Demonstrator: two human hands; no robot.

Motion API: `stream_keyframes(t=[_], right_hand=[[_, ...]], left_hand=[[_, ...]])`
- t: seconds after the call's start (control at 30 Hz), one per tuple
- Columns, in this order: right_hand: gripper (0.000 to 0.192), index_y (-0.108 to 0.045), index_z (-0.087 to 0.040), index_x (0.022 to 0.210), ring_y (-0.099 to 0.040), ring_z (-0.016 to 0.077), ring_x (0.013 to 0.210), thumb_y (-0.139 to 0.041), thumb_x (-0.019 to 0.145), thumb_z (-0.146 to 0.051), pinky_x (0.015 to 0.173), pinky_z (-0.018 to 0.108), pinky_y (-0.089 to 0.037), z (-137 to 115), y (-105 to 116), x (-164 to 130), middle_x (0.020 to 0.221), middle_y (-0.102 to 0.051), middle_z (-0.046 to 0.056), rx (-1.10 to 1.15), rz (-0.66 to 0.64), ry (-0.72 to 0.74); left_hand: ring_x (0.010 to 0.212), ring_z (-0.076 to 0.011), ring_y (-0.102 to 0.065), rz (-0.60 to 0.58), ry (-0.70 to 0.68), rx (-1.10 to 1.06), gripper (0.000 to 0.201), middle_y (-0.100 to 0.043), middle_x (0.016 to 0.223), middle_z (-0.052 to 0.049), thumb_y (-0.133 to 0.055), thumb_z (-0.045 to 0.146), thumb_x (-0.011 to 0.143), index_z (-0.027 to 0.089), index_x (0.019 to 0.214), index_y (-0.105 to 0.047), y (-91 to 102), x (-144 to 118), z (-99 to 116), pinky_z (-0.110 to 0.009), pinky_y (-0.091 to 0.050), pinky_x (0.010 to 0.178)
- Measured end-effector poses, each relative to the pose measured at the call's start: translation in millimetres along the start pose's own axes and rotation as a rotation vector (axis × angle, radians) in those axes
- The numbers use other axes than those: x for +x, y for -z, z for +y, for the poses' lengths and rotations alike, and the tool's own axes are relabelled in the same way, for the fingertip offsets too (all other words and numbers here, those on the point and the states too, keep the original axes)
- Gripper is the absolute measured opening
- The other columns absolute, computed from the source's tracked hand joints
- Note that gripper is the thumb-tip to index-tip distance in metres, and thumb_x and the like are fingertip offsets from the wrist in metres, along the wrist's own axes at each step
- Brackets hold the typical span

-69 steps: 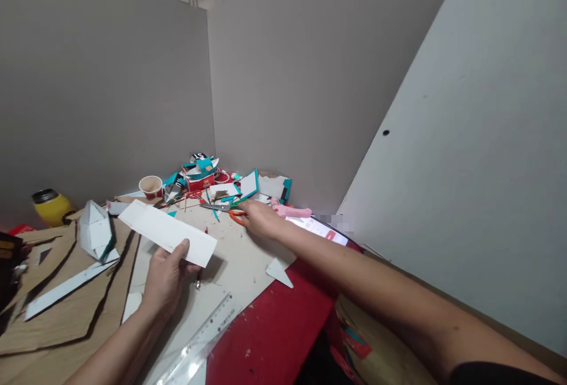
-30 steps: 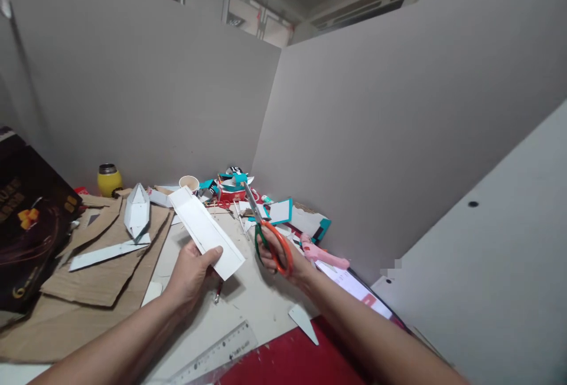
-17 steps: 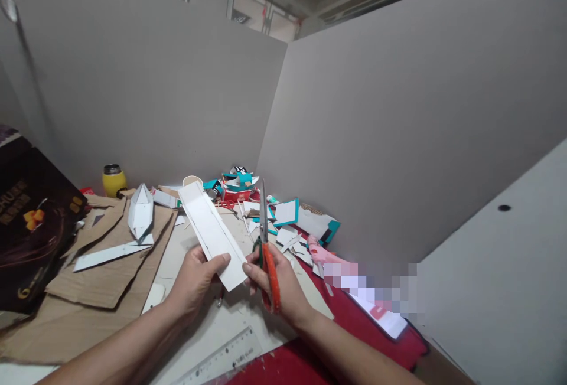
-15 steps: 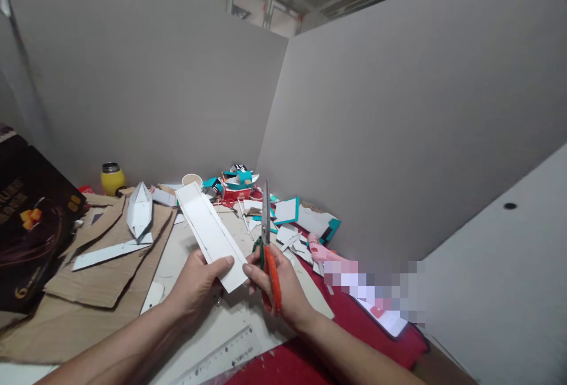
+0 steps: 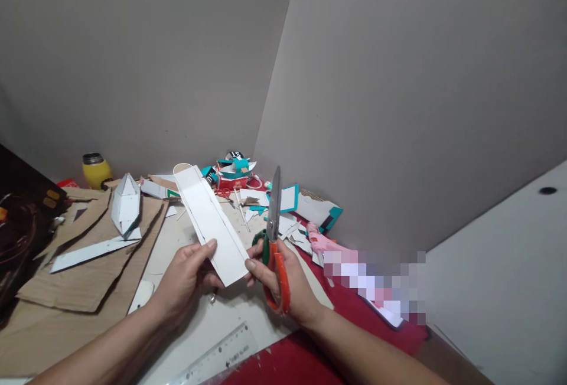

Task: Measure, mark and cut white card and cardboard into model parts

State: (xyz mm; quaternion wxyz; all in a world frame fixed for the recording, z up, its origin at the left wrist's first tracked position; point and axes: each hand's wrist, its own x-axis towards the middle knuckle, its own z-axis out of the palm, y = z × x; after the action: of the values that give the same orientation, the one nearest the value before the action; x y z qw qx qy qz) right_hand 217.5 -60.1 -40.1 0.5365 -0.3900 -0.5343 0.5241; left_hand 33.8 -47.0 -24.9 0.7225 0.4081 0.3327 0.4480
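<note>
Left hand (image 5: 183,279): pinching long white cardboard strip (image 5: 208,222) at near end. Right hand (image 5: 283,281): clenched through orange-and-green-handled steel scissors (image 5: 274,237), blades closed, pointing up, just beside strip.

White card strip (image 5: 208,222), raised; orange scissors (image 5: 274,243), upright.
</note>
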Motion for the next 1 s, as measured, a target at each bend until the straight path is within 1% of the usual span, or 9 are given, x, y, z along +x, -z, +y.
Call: stream_keyframes(t=[0.2, 0.37, 0.5, 0.6, 0.67, 0.8, 0.83, 0.9, 1.0], right_hand=[[0.036, -0.052, -0.022, 0.082, -0.06, 0.0114, 0.055, -0.081, 0.067, -0.037, 0.05, 0.025, -0.053, -10, 0, 2, 0.081, -0.059, -0.003, -0.043, 0.074, -0.032], [0.033, -0.053, -0.022, 0.081, -0.061, 0.0122, 0.056, -0.08, 0.069, -0.036, 0.054, 0.027, -0.055, -12, 0, 1, 0.078, -0.059, -0.004, -0.052, 0.095, -0.004], [0.032, -0.053, -0.022, 0.082, -0.06, 0.012, 0.057, -0.079, 0.069, -0.035, 0.055, 0.028, -0.055, -8, 1, 1, 0.079, -0.059, -0.003, -0.065, 0.09, 0.01], [0.033, -0.051, -0.022, 0.082, -0.059, 0.0124, 0.057, -0.078, 0.069, -0.036, 0.053, 0.027, -0.053, -4, 3, 4, 0.081, -0.059, -0.003, -0.08, 0.077, -0.023], [0.03, -0.049, -0.022, 0.081, -0.057, 0.0128, 0.058, -0.075, 0.072, -0.036, 0.051, 0.026, -0.05, -3, 6, 9, 0.077, -0.058, -0.003, -0.166, 0.097, -0.016], [0.015, -0.047, -0.021, 0.076, -0.054, 0.014, 0.066, -0.058, 0.079, -0.031, 0.059, 0.025, -0.046, -1, 16, 22, 0.071, -0.055, -0.003, -0.647, 0.183, 0.071], [0.014, -0.046, -0.021, 0.074, -0.053, 0.0143, 0.066, -0.056, 0.079, -0.029, 0.06, 0.025, -0.045, -1, 20, 26, 0.07, -0.054, -0.003, -0.711, 0.197, 0.068], [0.011, -0.047, -0.021, 0.075, -0.053, 0.0151, 0.067, -0.055, 0.077, -0.028, 0.061, 0.025, -0.043, -1, 26, 32, 0.071, -0.055, -0.002, -0.793, 0.201, 0.047], [0.011, -0.054, -0.019, 0.078, -0.055, 0.0175, 0.069, -0.059, 0.075, -0.028, 0.062, 0.026, -0.041, 1, 35, 40, 0.073, -0.059, 0.0, -0.923, 0.193, 0.003]], left_hand=[[0.069, -0.0176, -0.065, 0.074, -0.03, 0.068, 0.039, -0.074, 0.089, -0.014, -0.069, 0.043, 0.079, 0.011, 0.101, -0.074, 3.6, 3, 0, -0.023, -0.054, 0.055], [0.059, -0.0127, -0.062, 0.013, 0.033, 0.155, 0.033, -0.074, 0.087, -0.012, -0.076, 0.036, 0.073, 0.012, 0.096, -0.075, 1.1, 2, -3, -0.022, -0.053, 0.056], [0.058, -0.0142, -0.063, -0.031, 0.089, 0.175, 0.032, -0.073, 0.076, -0.013, -0.079, 0.033, 0.069, 0.009, 0.089, -0.075, -2.5, 2, -4, -0.022, -0.052, 0.055], [0.053, -0.0132, -0.061, 0.034, 0.094, 0.174, 0.031, -0.072, 0.067, -0.011, -0.081, 0.031, 0.066, 0.008, 0.086, -0.074, -2.3, 3, -4, -0.021, -0.052, 0.052], [0.052, -0.0129, -0.062, 0.108, 0.118, 0.163, 0.027, -0.072, 0.067, -0.011, -0.08, 0.027, 0.066, 0.008, 0.084, -0.073, -1.3, 4, -5, -0.02, -0.052, 0.049], [0.052, -0.0135, -0.065, 0.242, 0.217, 0.074, 0.016, -0.074, 0.076, -0.012, -0.073, 0.018, 0.073, 0.01, 0.086, -0.07, -0.3, 7, -7, -0.021, -0.054, 0.048], [0.053, -0.0139, -0.066, 0.263, 0.236, 0.055, 0.014, -0.074, 0.078, -0.013, -0.071, 0.018, 0.075, 0.011, 0.087, -0.069, -0.5, 7, -7, -0.021, -0.055, 0.049], [0.056, -0.0143, -0.068, 0.282, 0.264, 0.045, 0.012, -0.075, 0.085, -0.014, -0.067, 0.018, 0.079, 0.01, 0.088, -0.069, -1.1, 8, -7, -0.022, -0.056, 0.051], [0.061, -0.0162, -0.069, 0.247, 0.31, 0.09, 0.018, -0.074, 0.092, -0.017, -0.064, 0.025, 0.082, 0.009, 0.088, -0.069, -1.3, 9, -5, -0.024, -0.056, 0.054]])
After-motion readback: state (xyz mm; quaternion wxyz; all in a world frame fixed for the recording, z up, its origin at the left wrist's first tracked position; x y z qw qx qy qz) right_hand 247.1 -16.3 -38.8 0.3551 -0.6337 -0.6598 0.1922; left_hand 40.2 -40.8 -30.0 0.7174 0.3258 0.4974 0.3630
